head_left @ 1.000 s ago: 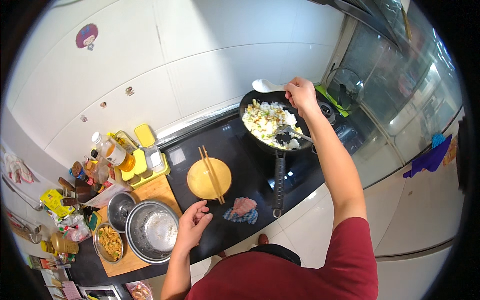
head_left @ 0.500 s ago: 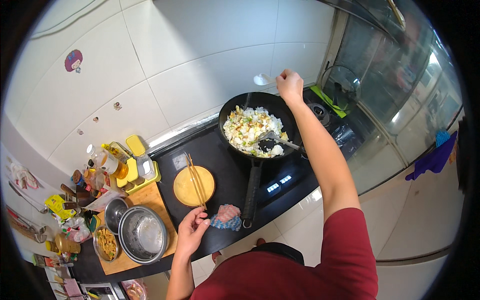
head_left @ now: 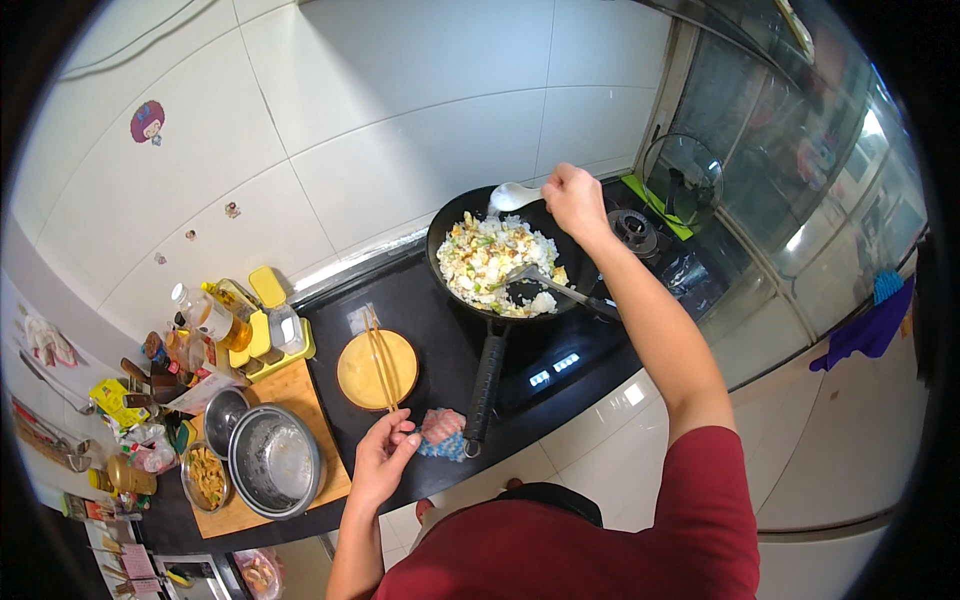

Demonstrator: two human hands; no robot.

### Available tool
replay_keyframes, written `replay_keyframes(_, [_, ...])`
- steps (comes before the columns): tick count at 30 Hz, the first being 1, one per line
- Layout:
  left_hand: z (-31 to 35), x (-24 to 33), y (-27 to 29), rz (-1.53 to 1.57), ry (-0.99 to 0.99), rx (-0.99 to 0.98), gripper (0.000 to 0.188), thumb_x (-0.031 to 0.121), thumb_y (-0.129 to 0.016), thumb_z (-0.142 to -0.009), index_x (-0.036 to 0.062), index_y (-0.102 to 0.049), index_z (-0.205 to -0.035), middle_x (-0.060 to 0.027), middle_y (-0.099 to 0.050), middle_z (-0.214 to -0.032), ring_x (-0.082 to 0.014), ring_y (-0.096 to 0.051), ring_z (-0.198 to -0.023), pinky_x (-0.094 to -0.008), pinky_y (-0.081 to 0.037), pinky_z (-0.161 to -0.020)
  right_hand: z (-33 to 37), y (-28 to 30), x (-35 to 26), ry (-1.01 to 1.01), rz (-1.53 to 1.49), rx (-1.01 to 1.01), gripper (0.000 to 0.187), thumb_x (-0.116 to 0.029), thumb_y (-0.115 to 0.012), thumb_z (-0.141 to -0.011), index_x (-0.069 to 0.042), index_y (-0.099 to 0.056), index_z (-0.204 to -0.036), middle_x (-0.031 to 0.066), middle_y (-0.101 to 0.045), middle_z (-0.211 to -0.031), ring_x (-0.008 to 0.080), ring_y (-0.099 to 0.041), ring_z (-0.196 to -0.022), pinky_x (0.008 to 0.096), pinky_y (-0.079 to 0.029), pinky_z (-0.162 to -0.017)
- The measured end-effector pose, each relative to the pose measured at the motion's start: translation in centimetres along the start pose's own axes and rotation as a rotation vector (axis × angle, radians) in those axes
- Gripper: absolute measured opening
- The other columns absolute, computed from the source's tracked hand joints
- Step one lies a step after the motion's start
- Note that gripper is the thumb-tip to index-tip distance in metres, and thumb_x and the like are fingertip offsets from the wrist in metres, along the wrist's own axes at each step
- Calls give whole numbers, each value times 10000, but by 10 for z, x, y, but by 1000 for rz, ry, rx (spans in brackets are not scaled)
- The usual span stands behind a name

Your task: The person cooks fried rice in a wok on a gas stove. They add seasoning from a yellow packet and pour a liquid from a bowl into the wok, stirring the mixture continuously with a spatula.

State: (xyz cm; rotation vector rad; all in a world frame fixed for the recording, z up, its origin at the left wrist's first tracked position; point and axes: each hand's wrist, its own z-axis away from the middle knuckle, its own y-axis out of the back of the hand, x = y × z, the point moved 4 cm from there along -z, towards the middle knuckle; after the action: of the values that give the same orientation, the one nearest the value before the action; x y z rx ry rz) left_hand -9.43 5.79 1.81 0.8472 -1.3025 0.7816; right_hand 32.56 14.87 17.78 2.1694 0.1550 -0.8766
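My right hand (head_left: 577,205) grips the handle of a white spoon (head_left: 514,196), its bowl tilted over the far rim of the black wok (head_left: 580,262). In the wok lies rice (head_left: 497,262) mixed with bits of egg and green pieces. A metal spatula (head_left: 548,283) rests in it, handle leaning over the right rim. My left hand (head_left: 381,459) hovers at the counter's front with fingers loosely curled and thumb apart. Close to its fingertips are the ends of wooden chopsticks (head_left: 380,360), laid across a yellow plate (head_left: 350,375); I see no grip on them.
A pink and blue cloth (head_left: 441,434) lies beside the wok handle (head_left: 487,385). At left, metal bowls (head_left: 309,470) stand on a wooden board (head_left: 304,395), near an oil bottle (head_left: 215,318) and yellow-lidded seasoning boxes (head_left: 262,336). A second burner (head_left: 634,231) and glass lid (head_left: 683,180) are at right.
My right hand has lowered the spoon from above the wok's far rim toward the rice. The left hand stays by the chopsticks; the whole view has shifted slightly.
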Motion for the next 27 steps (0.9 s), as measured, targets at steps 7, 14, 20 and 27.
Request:
replay_keyframes(7, [7,7,-4,-22,3,26,416,106,-703,-889,-23,-576,-1264,-25,-618,-1024,-56,-535,-834,-218,-476,-765,-26,-38,-7,46,4,151,164,-145,-600,-775,10,-653,-780,228,-655,-736,393,-663,-760,439,-521,-731])
replay_keyframes(14, [16,1,-7,33,22,59,420,116,-703,-894,-27,-568,-1265,-22,-611,-1016,-56,-540,-847,-217,-475,-769,-54,-22,19,-32,77,192,166,-182,-610,-797,-33,-674,-834,230,-668,-836,416,-651,-848,474,-515,-769])
replay_keyframes(20, [12,2,-14,-9,55,1,404,83,-648,-921,-23,-534,-1294,-31,-597,-1071,-83,-562,-913,-240,-471,-852,-39,13,43,-18,155,194,158,-152,-600,-786,-3,-638,-824,234,-658,-802,420,-649,-823,469,-507,-759])
replay_keyframes(27, [2,5,-26,7,51,-48,404,81,-646,-922,-23,-535,-1297,-30,-599,-1068,-84,-568,-921,-234,-469,-850,-15,11,43,2,106,78,164,-174,-625,-801,-24,-653,-861,259,-665,-863,450,-638,-879,508,-508,-794])
